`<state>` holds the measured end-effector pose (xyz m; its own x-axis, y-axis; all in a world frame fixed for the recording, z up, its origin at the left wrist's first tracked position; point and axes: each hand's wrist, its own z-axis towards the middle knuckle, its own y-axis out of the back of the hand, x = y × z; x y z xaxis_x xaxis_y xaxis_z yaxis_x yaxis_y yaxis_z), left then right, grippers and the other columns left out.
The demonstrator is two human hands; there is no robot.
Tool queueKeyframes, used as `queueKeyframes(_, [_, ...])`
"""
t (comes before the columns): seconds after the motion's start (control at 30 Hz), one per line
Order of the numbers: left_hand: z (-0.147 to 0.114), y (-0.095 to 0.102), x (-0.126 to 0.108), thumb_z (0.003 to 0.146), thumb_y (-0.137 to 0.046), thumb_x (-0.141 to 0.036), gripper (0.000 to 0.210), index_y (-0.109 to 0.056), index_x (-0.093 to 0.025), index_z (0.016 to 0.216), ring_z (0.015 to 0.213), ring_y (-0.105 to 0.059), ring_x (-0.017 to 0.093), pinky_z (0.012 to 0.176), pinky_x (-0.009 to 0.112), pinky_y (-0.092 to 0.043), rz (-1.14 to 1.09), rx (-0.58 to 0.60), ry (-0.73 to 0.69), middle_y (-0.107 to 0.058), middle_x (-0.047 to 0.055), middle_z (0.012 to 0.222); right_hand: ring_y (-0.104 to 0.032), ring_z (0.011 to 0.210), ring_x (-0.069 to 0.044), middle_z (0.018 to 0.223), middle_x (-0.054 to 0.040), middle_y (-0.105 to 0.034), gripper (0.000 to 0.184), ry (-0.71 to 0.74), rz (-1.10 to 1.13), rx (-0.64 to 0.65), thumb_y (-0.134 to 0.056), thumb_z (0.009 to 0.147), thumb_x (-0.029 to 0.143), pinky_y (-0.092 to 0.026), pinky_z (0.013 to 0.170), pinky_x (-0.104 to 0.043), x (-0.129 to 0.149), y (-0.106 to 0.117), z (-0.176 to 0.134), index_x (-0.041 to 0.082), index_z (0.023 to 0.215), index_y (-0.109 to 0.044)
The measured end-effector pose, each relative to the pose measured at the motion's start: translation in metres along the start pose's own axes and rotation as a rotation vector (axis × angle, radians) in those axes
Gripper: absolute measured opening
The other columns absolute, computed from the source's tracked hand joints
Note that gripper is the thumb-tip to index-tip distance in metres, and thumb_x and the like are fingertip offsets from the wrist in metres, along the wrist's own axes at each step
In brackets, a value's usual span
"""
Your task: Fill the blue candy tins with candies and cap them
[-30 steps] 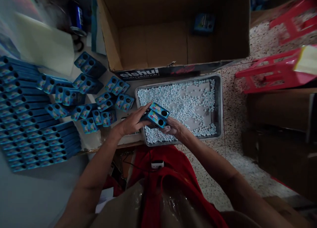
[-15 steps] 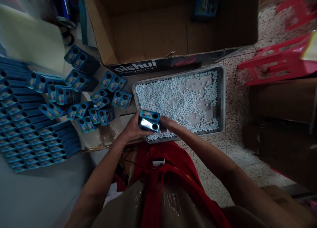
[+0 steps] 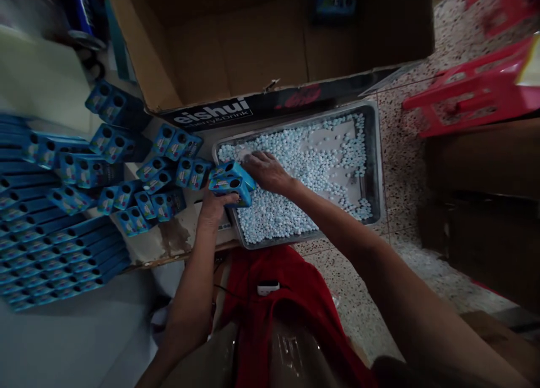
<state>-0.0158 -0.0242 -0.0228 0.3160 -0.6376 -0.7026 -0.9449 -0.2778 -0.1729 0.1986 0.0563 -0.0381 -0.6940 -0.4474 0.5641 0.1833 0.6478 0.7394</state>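
My left hand point(image 3: 214, 205) is closed around a pair of small blue printed cartons point(image 3: 231, 188), tilted over the left edge of a metal tray point(image 3: 375, 163). Small round pale-blue and white pellets point(image 3: 278, 219) lie spread through the tray, thinner toward its right side. Just right of the cartons, my right hand point(image 3: 266, 171) reaches down among the pellets with its fingers curled together. Its fingertips are partly hidden, so whatever they hold cannot be made out.
Several blue cartons with round holes point(image 3: 158, 180) stand left of the tray, beside a dense stack of them point(image 3: 54, 253). Behind the tray is a big open cardboard box point(image 3: 253, 56), with a blue carton inside point(image 3: 335, 0). A red plastic stool point(image 3: 476, 93) lies right.
My left hand has moved left and up with the cartons, which are now tilted. My right hand has left the cartons' side and gone into the pellets. The view has shifted slightly.
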Motion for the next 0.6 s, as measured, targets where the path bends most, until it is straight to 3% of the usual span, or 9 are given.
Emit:
queueKeyframes(0.13, [-0.006,-0.008,0.009,0.043,-0.097,-0.049,0.090,-0.074,-0.022,0.125,0.118,-0.072,0.036,0.103,0.053,-0.059,0.058,0.134,-0.022,-0.079,0.007,0.107,-0.041,0.150,-0.033,0.155,-0.0120,-0.059,0.040,-0.177,0.056,-0.182,-0.043,0.109,0.031,-0.035,0.123,-0.056,-0.042,0.021,-0.033,0.024,0.139,-0.068])
queueKeyframes(0.27, [-0.005,-0.026,0.029,0.055,-0.088,-0.063,0.099,-0.062,-0.025,0.144,0.110,-0.073,0.030,0.095,0.049,-0.062,0.096,0.146,-0.044,-0.074,0.009,0.128,-0.037,0.152,-0.038,0.162,-0.0153,-0.050,0.052,-0.310,0.077,-0.299,-0.048,0.107,0.047,-0.027,0.127,-0.062,-0.068,0.016,-0.037,0.022,0.152,-0.058])
queueKeyframes(0.37, [0.003,-0.045,0.043,0.057,-0.089,-0.060,0.104,-0.055,-0.030,0.151,0.113,-0.073,0.028,0.099,0.048,-0.061,0.049,0.183,-0.072,-0.072,0.006,0.132,-0.039,0.151,-0.037,0.160,-0.0144,-0.051,0.054,-0.303,0.144,-0.314,-0.045,0.107,0.051,-0.026,0.129,-0.063,-0.062,0.000,-0.030,0.024,0.151,-0.059])
queueKeyframes(0.5, [0.013,-0.072,0.054,0.057,-0.088,-0.063,0.114,-0.045,-0.033,0.158,0.128,-0.067,0.030,0.109,0.049,-0.056,-0.052,0.141,-0.085,-0.064,0.007,0.148,-0.051,0.140,-0.029,0.145,-0.0128,-0.062,0.045,-0.320,0.343,-0.427,-0.038,0.109,0.045,-0.035,0.128,-0.054,-0.048,-0.019,-0.024,0.024,0.134,-0.070])
queueKeyframes(0.6, [0.014,-0.093,0.066,0.069,-0.081,-0.060,0.102,-0.042,-0.032,0.160,0.127,-0.068,0.031,0.103,0.049,-0.059,0.047,0.173,-0.086,-0.063,0.010,0.150,-0.057,0.136,-0.025,0.140,-0.0122,-0.065,0.047,-0.398,0.544,-0.529,-0.031,0.110,0.042,-0.041,0.125,-0.047,-0.039,-0.021,-0.029,0.024,0.124,-0.072])
